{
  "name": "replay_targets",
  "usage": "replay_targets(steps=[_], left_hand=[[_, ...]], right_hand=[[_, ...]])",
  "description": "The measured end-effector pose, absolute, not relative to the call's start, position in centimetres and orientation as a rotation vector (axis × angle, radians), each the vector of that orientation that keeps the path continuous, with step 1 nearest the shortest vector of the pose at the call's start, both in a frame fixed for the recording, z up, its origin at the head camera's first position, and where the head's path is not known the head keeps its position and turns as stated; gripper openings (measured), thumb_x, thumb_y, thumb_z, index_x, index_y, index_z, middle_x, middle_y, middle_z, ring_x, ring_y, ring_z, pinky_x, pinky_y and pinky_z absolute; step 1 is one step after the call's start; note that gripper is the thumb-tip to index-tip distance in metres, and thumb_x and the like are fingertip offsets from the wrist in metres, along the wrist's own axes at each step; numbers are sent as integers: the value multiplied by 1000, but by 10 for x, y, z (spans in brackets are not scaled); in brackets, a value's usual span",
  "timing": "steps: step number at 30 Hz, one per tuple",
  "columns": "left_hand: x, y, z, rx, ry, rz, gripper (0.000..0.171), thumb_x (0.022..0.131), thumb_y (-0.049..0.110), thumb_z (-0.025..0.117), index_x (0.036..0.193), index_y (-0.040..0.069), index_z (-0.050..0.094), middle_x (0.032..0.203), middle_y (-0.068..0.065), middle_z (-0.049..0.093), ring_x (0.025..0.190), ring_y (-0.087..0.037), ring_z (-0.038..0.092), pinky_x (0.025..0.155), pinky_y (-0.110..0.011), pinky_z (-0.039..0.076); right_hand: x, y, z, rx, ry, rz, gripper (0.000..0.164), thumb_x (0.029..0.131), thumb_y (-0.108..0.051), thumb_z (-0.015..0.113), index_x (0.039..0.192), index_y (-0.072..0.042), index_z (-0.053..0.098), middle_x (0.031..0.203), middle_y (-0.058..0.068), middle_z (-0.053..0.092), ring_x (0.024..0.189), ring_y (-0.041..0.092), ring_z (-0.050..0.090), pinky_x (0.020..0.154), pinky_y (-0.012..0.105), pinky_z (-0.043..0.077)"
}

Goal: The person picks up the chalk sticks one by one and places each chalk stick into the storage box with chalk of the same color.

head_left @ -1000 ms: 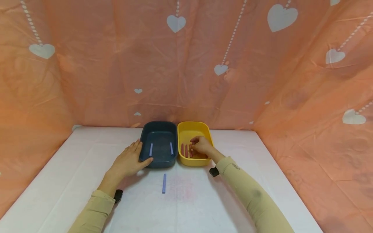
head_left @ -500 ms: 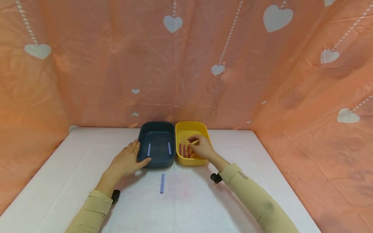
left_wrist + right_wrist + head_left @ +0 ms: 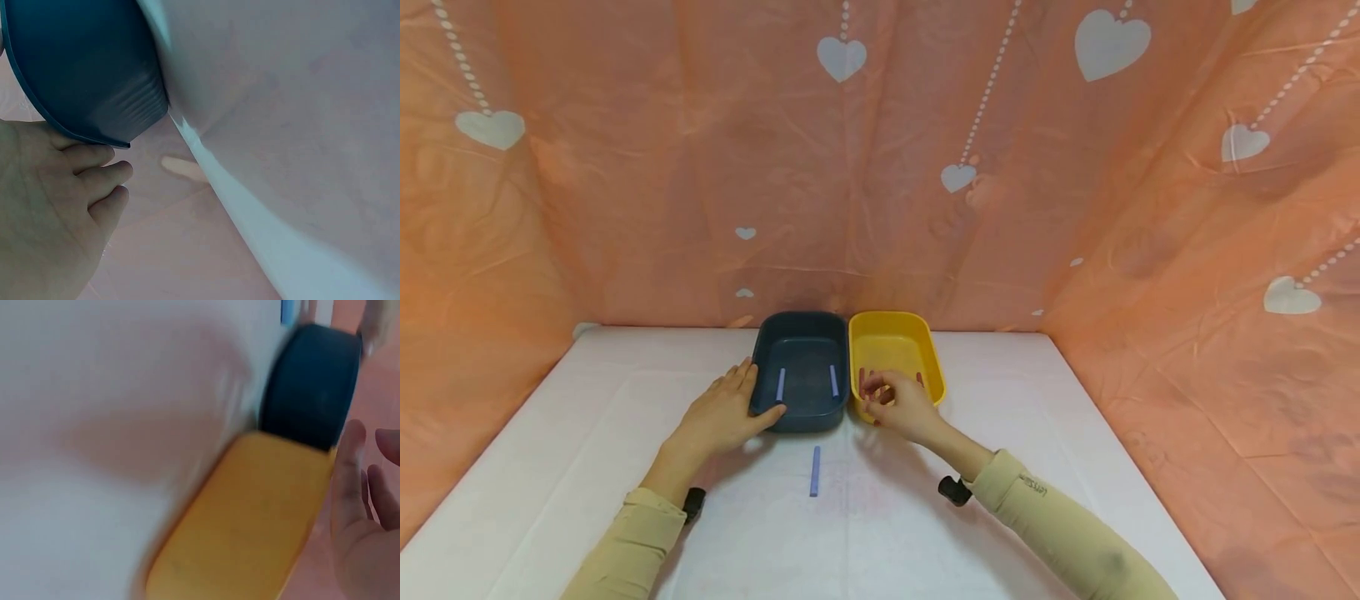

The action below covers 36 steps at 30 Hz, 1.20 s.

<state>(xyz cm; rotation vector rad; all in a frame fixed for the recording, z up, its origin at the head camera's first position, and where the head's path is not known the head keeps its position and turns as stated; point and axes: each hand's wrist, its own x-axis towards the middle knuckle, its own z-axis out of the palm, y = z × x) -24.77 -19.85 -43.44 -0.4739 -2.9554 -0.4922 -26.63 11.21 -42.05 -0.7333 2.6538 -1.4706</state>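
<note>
My left hand [image 3: 722,410] rests along the left side of the navy bin [image 3: 802,316], thumb at its front corner. In the left wrist view, its fingers [image 3: 103,181] lie against the outside of the rim. My right hand [image 3: 904,408] hovers over the front rim of the yellow bin [image 3: 891,316], thumb and forefinger apart with nothing between them. Red chalk sticks lie in the yellow bin, partly hidden by that hand; one red chalk stick [image 3: 920,380] shows at the right. Two blue-violet chalk sticks [image 3: 780,385] sit apart inside the navy bin.
Another blue-violet chalk stick [image 3: 815,472] lies on the white tabletop [image 3: 1000,400] in front of the navy bin. The two bins stand side by side near the back edge. An orange curtain [image 3: 685,167] with white hearts hangs behind and at both sides.
My right hand has come back from inside the yellow bin to its front rim, uncovering a red chalk stick at the right. The left hand stays at the navy bin.
</note>
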Motion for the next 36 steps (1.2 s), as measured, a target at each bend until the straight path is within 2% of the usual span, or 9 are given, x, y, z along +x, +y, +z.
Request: replay_targets(steps=[3,4,7,9,12,19,29,36], left_hand=[[-247,-198,-433,-474,-2959,-498,98,98,59,60,150,-21,35,160,-38,30,148,-55,32,120,-63,29],[-247,-198,-433,-474,-2960,-499,98,98,59,60,150,-21,35,160,-38,30,148,-55,32,120,-63,29],[-246,-198,-433,-473,-2958,-499,98,98,58,61,150,-21,35,160,-39,30,147,-55,32,120,-63,29],[-247,-198,-433,-471,-2956,-497,97,98,58,61,150,-21,35,160,-38,30,147,-55,32,120,-63,29],[-247,-199,-434,-471,-2953,-490,98,98,58,61,150,-21,35,160,-38,30,148,-55,32,120,-63,29],[-248,-199,-435,-465,-2950,-479,98,98,59,60,150,-21,36,160,-38,31,147,-54,32,120,-63,29],[-249,-199,-437,-468,-2949,-460,98,98,59,60,150,-20,36,160,-38,31,147,-54,33,120,-62,30],[-247,-199,-435,-467,-2952,-461,98,99,59,59,150,-21,36,160,-38,31,148,-54,33,120,-62,30]], right_hand=[[-258,107,-424,-777,2643,-1433,24,91,-2,76,113,2,71,104,14,64,78,15,65,76,35,62],[-256,106,-425,-781,2624,-1431,25,91,-2,76,115,3,70,105,15,63,79,16,65,69,31,62],[-251,101,-428,-800,2619,-1368,26,92,-3,76,117,2,70,109,16,64,84,17,63,70,20,57],[-248,98,-430,-817,2614,-1332,27,92,-4,76,118,2,69,111,17,66,85,16,62,73,17,55],[-246,92,-433,-850,2601,-1298,28,92,-4,76,118,4,69,112,18,66,84,15,62,72,18,55],[-241,80,-443,-828,2554,-1232,30,92,-9,77,120,1,69,111,11,66,78,8,63,67,17,55],[-238,65,-453,-839,2629,-973,36,89,-18,83,120,-5,69,99,-2,62,81,5,56,75,19,52],[-239,58,-455,-850,2677,-853,41,87,-25,85,119,-4,69,98,-3,64,84,5,55,81,19,52]])
